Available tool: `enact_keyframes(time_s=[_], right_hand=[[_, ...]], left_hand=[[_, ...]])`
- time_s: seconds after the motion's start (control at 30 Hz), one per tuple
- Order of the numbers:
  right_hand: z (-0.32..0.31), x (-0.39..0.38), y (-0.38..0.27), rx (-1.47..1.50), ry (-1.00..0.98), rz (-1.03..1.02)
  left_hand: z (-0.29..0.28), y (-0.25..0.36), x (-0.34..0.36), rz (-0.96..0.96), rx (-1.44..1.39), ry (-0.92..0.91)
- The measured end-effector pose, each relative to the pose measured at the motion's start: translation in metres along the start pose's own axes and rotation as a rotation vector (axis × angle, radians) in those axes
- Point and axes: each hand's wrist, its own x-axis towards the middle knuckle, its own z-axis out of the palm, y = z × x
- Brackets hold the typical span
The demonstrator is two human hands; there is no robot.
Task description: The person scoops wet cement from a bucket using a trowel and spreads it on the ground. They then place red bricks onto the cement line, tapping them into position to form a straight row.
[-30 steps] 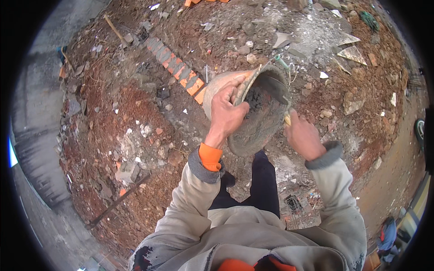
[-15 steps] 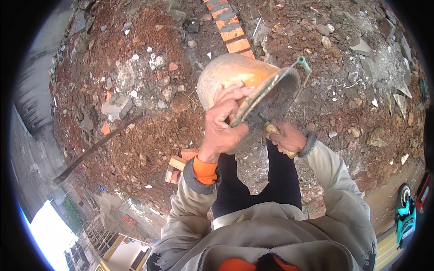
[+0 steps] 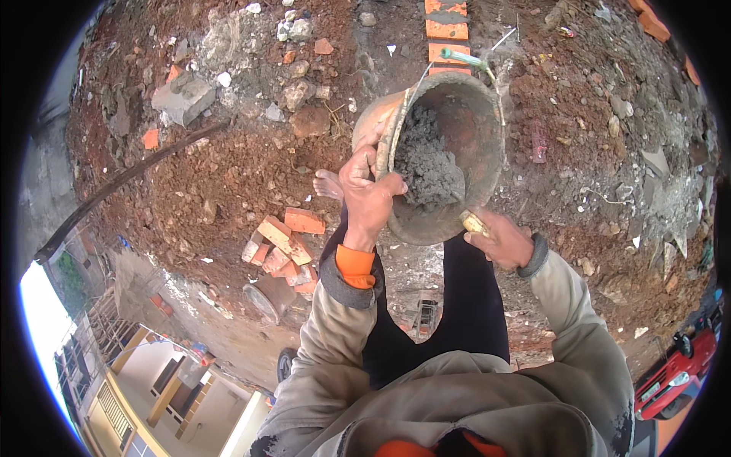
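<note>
A worn bucket [image 3: 481, 118] is tipped so its mouth shows, and grey wet mortar [image 3: 428, 156] lies inside it. My left hand [image 3: 367, 190] is closed on the bucket's left rim, thumb over the edge. In my right hand [image 3: 502, 240], a tool with a pale wooden handle [image 3: 474, 222], which looks like a trowel, is gripped at the lower right rim. Its blade reaches into the bucket and is hard to tell from the mortar. A green sleeve [image 3: 463, 57] sits on the wire handle at the far side.
Beyond the bucket runs a row of orange bricks [image 3: 447, 30] with mortar. Loose bricks [image 3: 285, 242] lie on rubble-strewn earth to the left, near another bucket-like container [image 3: 270, 298]. A dark bar [image 3: 126, 183] slants at the left. A red car [image 3: 678, 373] stands far right.
The bucket has turned its mouth toward me, so the mortar inside now shows. My right hand has moved slightly right and down with the tool, whose blade is now inside the bucket.
</note>
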Motion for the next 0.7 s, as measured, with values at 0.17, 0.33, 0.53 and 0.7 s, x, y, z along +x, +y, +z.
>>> enact_keyframes(time_s=[0.17,0.33,0.53,0.7], right_hand=[[0.012,0.028,0.032,-0.063,0.058,0.096],[0.012,0.057,0.036,0.294,-0.026,0.200],[-0.005,0.067,0.032,0.438,-0.149,0.248],[-0.032,0.050,0.018,0.642,0.024,0.151]], left_hand=[[-0.019,-0.036,-0.006,-0.050,0.034,0.066],[-0.031,-0.049,0.007,-0.107,-0.039,0.071],[-0.048,-0.077,0.021,-0.137,-0.067,0.149],[-0.068,-0.084,0.031,-0.214,-0.075,0.228]])
